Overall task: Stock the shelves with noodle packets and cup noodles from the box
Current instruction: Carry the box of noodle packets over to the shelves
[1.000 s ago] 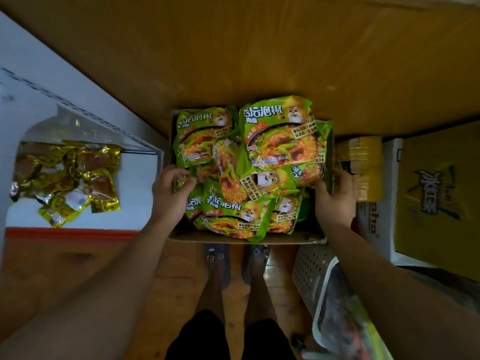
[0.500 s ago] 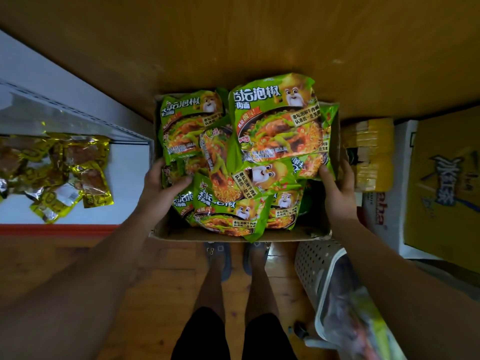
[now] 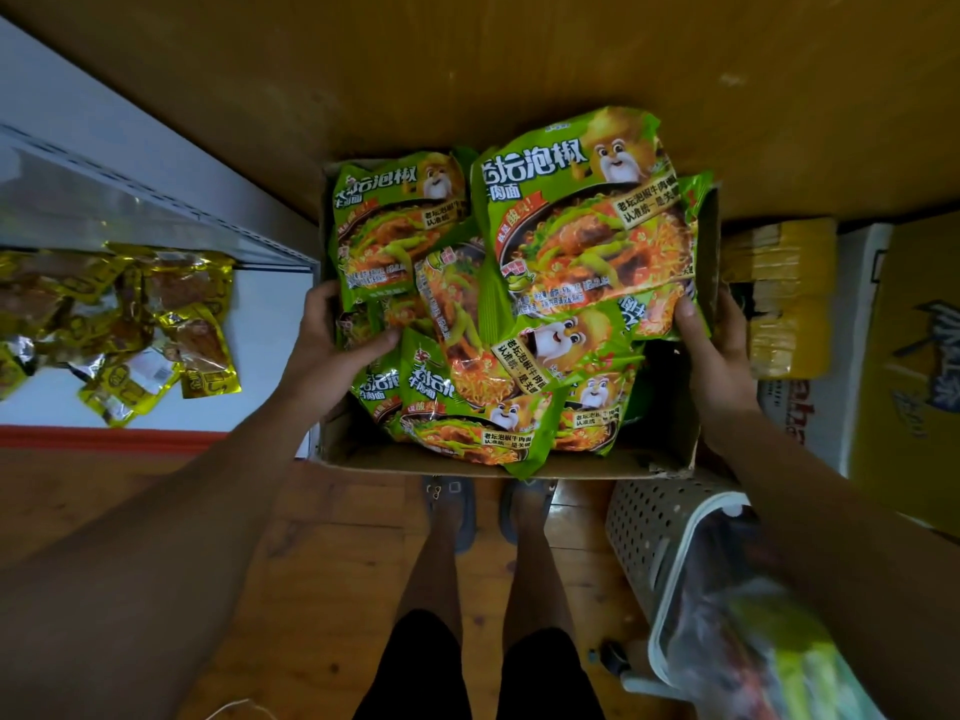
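Observation:
A shallow cardboard box [image 3: 498, 462] is held in the air in front of me, above my feet. It is piled with several green noodle packets [image 3: 582, 226] printed with a bowl of noodles. My left hand [image 3: 332, 350] grips the box's left wall, its thumb lying over the packets inside. My right hand [image 3: 719, 356] grips the right wall, with the thumb on a packet's edge. No cup noodles are in sight.
A white shelf [image 3: 270, 324] on the left carries several yellow snack packets [image 3: 156, 324]. A wooden panel [image 3: 467, 70] rises behind the box. Yellow packs [image 3: 784, 298] and a yellow carton [image 3: 914, 366] stand right. A perforated white basket [image 3: 654, 527] sits by my right leg.
The box has come up and nearer to the camera, with both hands still on its sides. The shelf and the goods on the right have shifted slightly in the view.

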A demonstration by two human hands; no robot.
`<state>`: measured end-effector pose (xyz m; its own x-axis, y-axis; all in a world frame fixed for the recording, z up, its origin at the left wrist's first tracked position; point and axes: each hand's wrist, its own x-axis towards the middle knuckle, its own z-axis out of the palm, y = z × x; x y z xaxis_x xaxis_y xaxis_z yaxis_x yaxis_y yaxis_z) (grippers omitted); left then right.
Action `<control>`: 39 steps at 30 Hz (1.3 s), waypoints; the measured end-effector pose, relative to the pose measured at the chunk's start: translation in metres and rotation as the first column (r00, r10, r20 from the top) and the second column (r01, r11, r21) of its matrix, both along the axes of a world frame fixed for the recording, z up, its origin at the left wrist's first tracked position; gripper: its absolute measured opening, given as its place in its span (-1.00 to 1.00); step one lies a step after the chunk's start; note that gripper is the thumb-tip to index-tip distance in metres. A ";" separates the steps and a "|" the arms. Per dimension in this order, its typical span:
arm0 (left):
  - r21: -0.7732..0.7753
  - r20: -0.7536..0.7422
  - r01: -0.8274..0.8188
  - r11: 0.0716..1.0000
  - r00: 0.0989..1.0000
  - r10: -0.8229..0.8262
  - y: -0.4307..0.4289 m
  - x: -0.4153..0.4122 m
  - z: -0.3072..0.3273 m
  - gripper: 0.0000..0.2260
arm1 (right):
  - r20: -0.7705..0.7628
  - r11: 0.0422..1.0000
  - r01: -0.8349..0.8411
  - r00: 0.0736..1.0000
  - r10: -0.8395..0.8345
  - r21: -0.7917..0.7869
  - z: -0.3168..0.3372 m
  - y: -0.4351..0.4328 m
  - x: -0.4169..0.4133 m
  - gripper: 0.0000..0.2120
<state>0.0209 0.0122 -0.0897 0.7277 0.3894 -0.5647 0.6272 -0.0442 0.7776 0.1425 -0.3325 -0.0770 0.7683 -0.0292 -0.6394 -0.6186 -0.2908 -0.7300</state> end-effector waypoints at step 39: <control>-0.239 0.116 -0.003 0.971 0.993 0.031 -0.009 -0.025 0.017 -0.24 | -0.068 0.987 -0.102 0.991 0.111 0.123 0.045 -0.009 -0.033 -0.35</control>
<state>-0.0045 0.0028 -0.0730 0.7894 0.2669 -0.5528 0.5290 0.1611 0.8332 0.1097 -0.3419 -0.0317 0.7132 0.1297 -0.6889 -0.6424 -0.2721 -0.7164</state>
